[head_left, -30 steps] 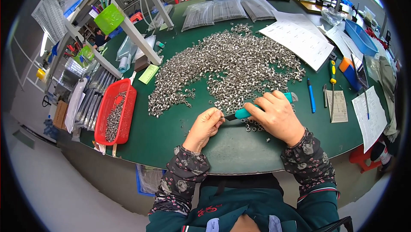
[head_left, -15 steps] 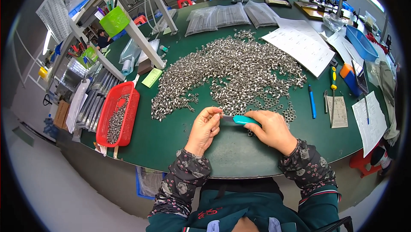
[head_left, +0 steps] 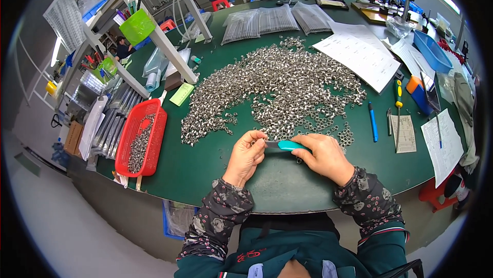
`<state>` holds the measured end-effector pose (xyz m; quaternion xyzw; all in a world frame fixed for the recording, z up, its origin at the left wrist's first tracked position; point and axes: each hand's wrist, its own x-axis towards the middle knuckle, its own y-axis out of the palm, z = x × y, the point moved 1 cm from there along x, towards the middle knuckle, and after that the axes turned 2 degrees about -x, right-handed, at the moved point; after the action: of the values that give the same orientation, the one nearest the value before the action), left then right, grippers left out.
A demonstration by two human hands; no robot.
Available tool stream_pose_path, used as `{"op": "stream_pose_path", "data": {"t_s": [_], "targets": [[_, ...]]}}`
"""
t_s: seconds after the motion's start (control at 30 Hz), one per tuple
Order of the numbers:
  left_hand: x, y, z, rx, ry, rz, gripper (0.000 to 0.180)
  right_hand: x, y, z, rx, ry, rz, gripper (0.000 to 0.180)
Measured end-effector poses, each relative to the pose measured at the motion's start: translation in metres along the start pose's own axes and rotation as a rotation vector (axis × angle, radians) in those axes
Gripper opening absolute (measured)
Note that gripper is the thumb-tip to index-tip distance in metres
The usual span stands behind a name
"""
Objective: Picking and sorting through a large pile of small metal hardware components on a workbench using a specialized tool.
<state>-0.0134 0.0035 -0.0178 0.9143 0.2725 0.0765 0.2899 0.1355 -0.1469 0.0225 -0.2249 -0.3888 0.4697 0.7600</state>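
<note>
My right hand [head_left: 323, 156] is wrapped round the teal handle of a knife [head_left: 290, 145], its short grey blade pointing left. Thumb and forefinger of my left hand [head_left: 245, 158] pinch a small metal ring [head_left: 264, 139], mostly hidden by the fingertips. The blade's tip reaches this ring and seems to touch it. Just beyond both hands spreads a wide heap of small silvery metal rings [head_left: 277, 80], with several loose ones lying near my right fingers.
On the left stands a red plastic basket [head_left: 160, 139] partly filled with metal rings. A blue pen [head_left: 373, 121], a yellow-handled screwdriver [head_left: 398, 93] and paper sheets [head_left: 359, 57] lie to the right. Bagged rods [head_left: 277, 18] lie behind the heap; a shelf post [head_left: 167, 47] rises at left.
Both hands stay in nearly the same place. The knife and my right hand have shifted very slightly left and down, with the blade still at the ring.
</note>
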Motion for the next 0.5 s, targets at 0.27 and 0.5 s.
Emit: {"op": "stream_pose_path", "data": {"t_s": [0.27, 0.5], "targets": [[0.0004, -0.0026, -0.0026, -0.078, -0.092, -0.004, 0.013, 0.0025, -0.0002, 0.0000, -0.301, -0.242, -0.187, 0.028], [-0.0010, -0.0041, -0.0041, -0.072, -0.143, -0.013, 0.013, 0.0049, -0.0045, 0.0032, -0.413, -0.329, -0.219, 0.032]]}}
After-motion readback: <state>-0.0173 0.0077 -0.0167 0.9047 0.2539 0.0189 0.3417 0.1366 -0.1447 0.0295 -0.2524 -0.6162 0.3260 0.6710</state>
